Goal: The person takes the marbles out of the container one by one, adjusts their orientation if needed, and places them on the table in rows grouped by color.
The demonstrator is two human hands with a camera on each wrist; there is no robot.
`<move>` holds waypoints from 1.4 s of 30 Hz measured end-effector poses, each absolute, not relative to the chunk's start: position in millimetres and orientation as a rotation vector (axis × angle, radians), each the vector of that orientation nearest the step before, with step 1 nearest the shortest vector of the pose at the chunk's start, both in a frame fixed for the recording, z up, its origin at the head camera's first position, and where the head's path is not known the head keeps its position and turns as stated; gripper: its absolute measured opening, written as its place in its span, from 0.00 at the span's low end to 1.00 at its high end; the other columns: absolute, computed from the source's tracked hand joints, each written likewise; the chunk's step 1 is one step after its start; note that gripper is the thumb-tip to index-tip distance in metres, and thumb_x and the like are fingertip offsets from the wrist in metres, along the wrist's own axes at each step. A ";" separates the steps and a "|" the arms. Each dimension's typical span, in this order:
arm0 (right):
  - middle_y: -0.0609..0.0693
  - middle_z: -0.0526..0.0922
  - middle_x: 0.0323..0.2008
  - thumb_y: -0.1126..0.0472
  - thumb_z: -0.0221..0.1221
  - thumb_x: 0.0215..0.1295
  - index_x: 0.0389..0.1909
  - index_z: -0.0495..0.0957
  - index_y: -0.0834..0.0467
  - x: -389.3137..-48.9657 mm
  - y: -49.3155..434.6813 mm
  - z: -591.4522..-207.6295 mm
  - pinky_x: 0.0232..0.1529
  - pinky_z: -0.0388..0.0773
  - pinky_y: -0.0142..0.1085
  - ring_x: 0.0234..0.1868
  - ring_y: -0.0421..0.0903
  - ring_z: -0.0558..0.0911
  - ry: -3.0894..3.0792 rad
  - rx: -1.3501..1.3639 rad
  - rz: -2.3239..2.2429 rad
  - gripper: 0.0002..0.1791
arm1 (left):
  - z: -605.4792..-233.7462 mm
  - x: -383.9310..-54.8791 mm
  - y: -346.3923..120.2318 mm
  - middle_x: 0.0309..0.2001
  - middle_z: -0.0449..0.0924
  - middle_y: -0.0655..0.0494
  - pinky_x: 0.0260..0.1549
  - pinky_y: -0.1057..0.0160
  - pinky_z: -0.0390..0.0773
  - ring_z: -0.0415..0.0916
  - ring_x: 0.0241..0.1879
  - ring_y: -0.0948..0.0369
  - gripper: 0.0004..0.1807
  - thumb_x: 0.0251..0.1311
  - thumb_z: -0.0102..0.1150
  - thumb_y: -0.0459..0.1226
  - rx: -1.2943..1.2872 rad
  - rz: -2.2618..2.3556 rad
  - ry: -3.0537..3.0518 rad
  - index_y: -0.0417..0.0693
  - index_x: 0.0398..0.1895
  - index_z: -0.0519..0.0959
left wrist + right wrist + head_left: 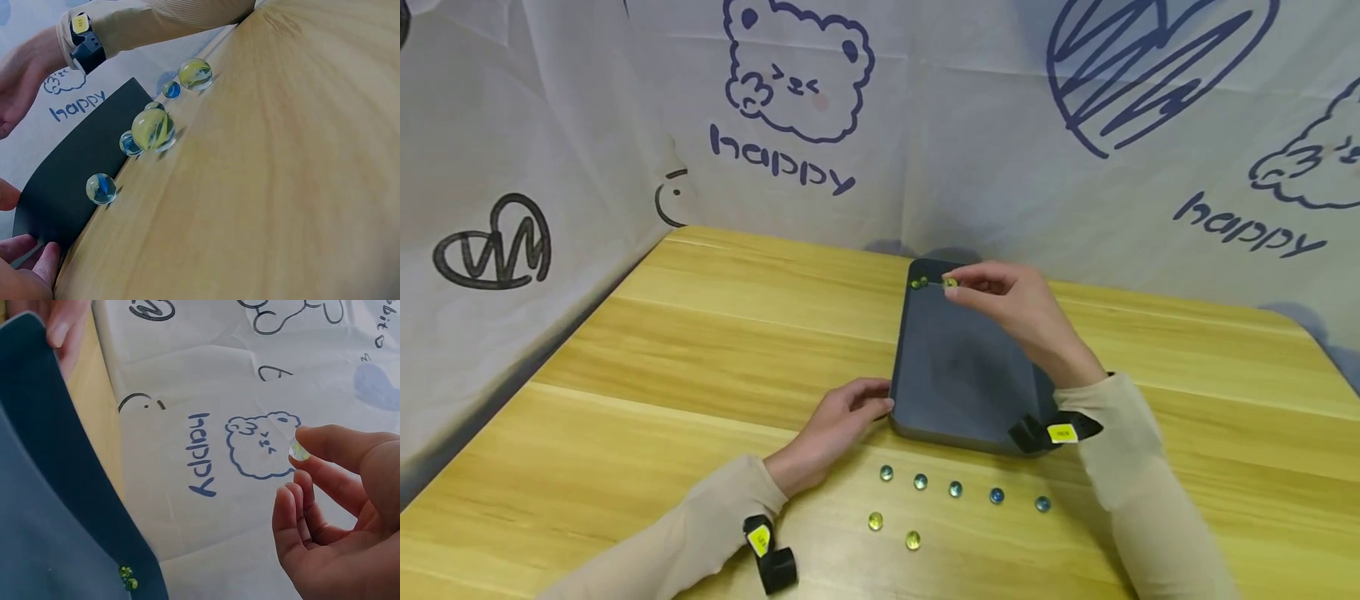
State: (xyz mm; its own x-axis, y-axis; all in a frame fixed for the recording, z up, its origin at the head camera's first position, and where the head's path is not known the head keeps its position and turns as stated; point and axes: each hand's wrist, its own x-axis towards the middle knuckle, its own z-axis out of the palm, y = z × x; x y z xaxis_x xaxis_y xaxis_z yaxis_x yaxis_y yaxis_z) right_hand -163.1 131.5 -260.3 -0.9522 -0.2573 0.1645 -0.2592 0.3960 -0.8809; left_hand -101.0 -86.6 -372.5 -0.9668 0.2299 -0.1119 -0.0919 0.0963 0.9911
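Between thumb and index finger, my right hand (pixel 1026 312) pinches a yellow-green glass marble (pixel 299 450) above the far end of the dark grey tray (pixel 973 358). The other fingers of that hand are loosely curled. Two green-yellow marbles (pixel 128 578) lie together in the tray's far left corner. My left hand (pixel 835 429) rests on the table, its fingertips touching the outside of the tray's left wall near the front corner. In front of the tray stand several blue marbles (pixel 955 489) in a row. Nearer are two yellow marbles, one left (pixel 876 521) and one right (pixel 913 540).
The tray lies lengthwise on a wooden table (pixel 760 333). White cloth (pixel 970 125) with drawn bears, hearts and lettering hangs behind and to the left. Each sleeve carries a black wrist camera with a yellow label, one left (pixel 771 558) and one right (pixel 1060 432).
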 end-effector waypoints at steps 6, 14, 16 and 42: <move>0.55 0.83 0.47 0.58 0.63 0.64 0.51 0.81 0.63 -159.6 135.9 -263.6 0.50 0.75 0.41 0.44 0.48 0.78 -2.667 0.481 1.593 0.17 | -371.1 -99.6 -86.7 0.55 0.77 0.46 0.56 0.55 0.72 0.73 0.54 0.54 0.21 0.66 0.54 0.35 0.156 1.966 2.127 0.35 0.60 0.73; 0.54 0.81 0.43 0.57 0.62 0.66 0.50 0.80 0.62 -149.6 143.1 -265.1 0.44 0.76 0.38 0.40 0.49 0.78 -2.671 0.465 1.565 0.16 | -369.8 -100.0 -88.4 0.53 0.78 0.47 0.55 0.56 0.73 0.74 0.53 0.55 0.21 0.65 0.55 0.35 0.124 1.964 2.144 0.36 0.59 0.74; 0.54 0.81 0.42 0.57 0.62 0.66 0.50 0.80 0.63 -146.9 144.0 -264.9 0.43 0.76 0.36 0.39 0.48 0.77 -2.676 0.466 1.559 0.16 | -370.4 -100.2 -88.5 0.53 0.78 0.47 0.55 0.56 0.73 0.74 0.53 0.55 0.21 0.65 0.55 0.35 0.121 1.962 2.147 0.36 0.59 0.74; 0.52 0.76 0.30 0.59 0.62 0.65 0.47 0.80 0.62 -118.4 144.5 -287.4 0.33 0.74 0.37 0.33 0.55 0.75 -2.770 0.531 1.554 0.13 | -368.3 -97.7 -86.8 0.54 0.77 0.46 0.55 0.55 0.73 0.74 0.53 0.55 0.21 0.66 0.54 0.35 0.142 1.955 2.139 0.34 0.60 0.73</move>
